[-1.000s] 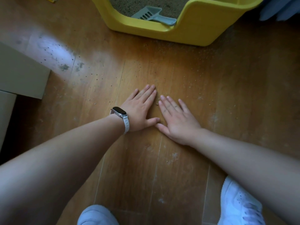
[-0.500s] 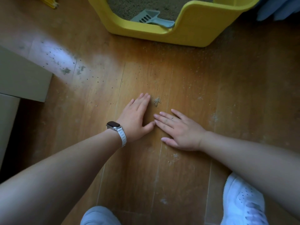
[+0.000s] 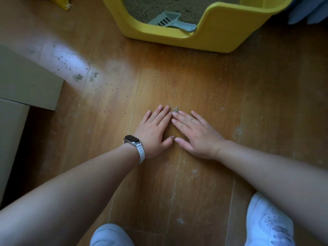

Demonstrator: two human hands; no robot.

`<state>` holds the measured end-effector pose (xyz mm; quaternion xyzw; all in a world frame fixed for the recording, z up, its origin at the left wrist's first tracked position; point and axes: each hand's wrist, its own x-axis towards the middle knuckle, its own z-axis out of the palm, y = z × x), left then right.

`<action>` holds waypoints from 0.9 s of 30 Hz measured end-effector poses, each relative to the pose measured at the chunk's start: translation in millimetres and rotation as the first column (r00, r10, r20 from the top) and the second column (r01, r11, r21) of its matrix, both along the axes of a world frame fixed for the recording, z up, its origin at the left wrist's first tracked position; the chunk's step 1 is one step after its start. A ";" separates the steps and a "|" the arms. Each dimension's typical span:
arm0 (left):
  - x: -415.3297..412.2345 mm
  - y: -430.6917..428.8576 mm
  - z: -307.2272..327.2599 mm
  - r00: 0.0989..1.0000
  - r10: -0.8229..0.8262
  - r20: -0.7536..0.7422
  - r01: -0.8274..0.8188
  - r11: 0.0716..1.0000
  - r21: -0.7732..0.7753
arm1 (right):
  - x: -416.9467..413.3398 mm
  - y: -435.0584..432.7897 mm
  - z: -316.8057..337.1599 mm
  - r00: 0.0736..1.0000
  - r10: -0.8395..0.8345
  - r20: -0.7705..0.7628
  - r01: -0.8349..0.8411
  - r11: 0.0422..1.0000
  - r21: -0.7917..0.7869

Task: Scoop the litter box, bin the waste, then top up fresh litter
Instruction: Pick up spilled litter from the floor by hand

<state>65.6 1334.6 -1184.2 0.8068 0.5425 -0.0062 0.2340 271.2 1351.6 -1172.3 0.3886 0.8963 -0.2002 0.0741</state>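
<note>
Since half a second ago, the right hand [image 3: 197, 134] has slid forward across the floor [image 3: 204, 80], so its fingertips now reach a small heap of spilled litter grains [image 3: 175, 109]. The two hands have also closed into a wedge.

Head view: we look down at two bare forearms reaching over a wooden floor. The left hand [image 3: 154, 129] lies palm down, its grip spread flat with straight fingers held together, holding nothing. It wears a watch [image 3: 131, 139] on a white band. The right hand also lies palm down, its grip spread and fingers straight. The thumbs nearly meet, and the fingertips of both hands converge just beside the heap.

At the far edge of the floor stands the yellow litter box [image 3: 221, 32], well apart from the hands. A grey-blue scoop [image 3: 170, 21] rests inside it on the litter [image 3: 177, 4], its handle lying over the low front rim. Loose grains and dusty smears dot the boards toward the left edge, near a beige panel [image 3: 26, 82]. At the near edge we see two white shoes [image 3: 266, 222].
</note>
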 end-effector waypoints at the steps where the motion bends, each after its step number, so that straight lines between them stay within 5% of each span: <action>1: 0.1 2.3 0.3 1.000 -0.010 0.013 0.010 1.000 -0.004 | 1.8 -0.9 1.0 0.999 -0.033 -0.043 0.034 0.999 0.009; 5: 0.9 9.1 4.3 0.990 0.012 0.139 -0.013 1.000 0.002 | 7.6 4.3 2.2 0.961 -0.205 -0.186 0.214 0.976 0.031; 9: 5.8 15.1 15.2 0.888 0.257 0.381 -0.275 0.961 -0.008 | 4.6 19.2 8.9 0.928 -0.309 -0.209 0.322 0.946 0.031; 12: 12.4 24.6 32.9 0.632 0.550 0.546 -0.521 0.823 -0.226 | -0.6 31.7 11.0 0.911 -0.350 -0.217 0.362 0.932 0.019; 16: 17.9 43.5 56.8 0.142 0.804 0.577 -0.623 0.526 -0.579 | -14.4 43.0 11.8 0.909 -0.386 -0.157 0.383 0.922 -0.045; 21: 16.3 54.9 66.5 -0.325 0.889 0.323 -0.340 0.210 -0.917 | -24.2 47.1 10.7 0.921 -0.374 -0.107 0.365 0.926 -0.095; 27: -0.3 57.9 61.7 -0.637 0.754 0.161 -0.023 0.191 -0.981 | -29.0 52.1 5.2 0.913 -0.398 -0.092 0.387 0.915 -0.117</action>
